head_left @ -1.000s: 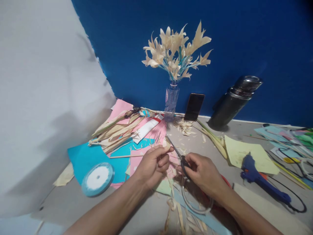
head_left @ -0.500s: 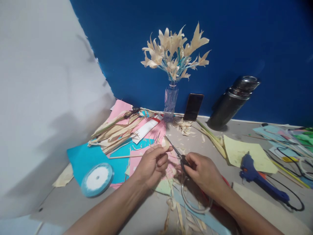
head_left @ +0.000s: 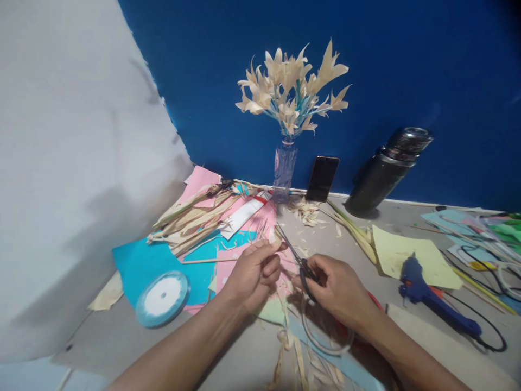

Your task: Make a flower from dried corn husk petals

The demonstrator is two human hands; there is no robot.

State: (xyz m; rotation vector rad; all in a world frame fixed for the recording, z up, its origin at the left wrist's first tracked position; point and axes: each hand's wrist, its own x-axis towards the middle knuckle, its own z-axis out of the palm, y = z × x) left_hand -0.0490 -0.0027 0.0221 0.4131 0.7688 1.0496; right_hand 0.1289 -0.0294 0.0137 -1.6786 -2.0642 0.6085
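Pinched in the fingertips of my left hand [head_left: 255, 274] is a small cream piece of corn husk [head_left: 275, 237]. A thin wooden stick [head_left: 209, 261] runs out to the left from behind this hand; whether the fingers hold it is hidden. My right hand [head_left: 340, 285] grips a pair of scissors [head_left: 293, 248] by its black handles, with the blades pointing up and left, close beside the husk piece. Beneath my right hand lies a pale ring [head_left: 325, 347] with something red partly hidden by the wrist.
Dried husk strips [head_left: 195, 214] lie over pink and blue sheets. A ribbon spool [head_left: 163, 298] sits left. Husk flowers [head_left: 288, 81] stand in a plastic bottle [head_left: 285, 168], near a phone [head_left: 323, 178] and dark flask [head_left: 386, 174]. A blue glue gun [head_left: 431, 298] lies right.
The scissors' handles have spread a little in my right hand, and the blades have shifted slightly. My left hand keeps its place with the husk piece.
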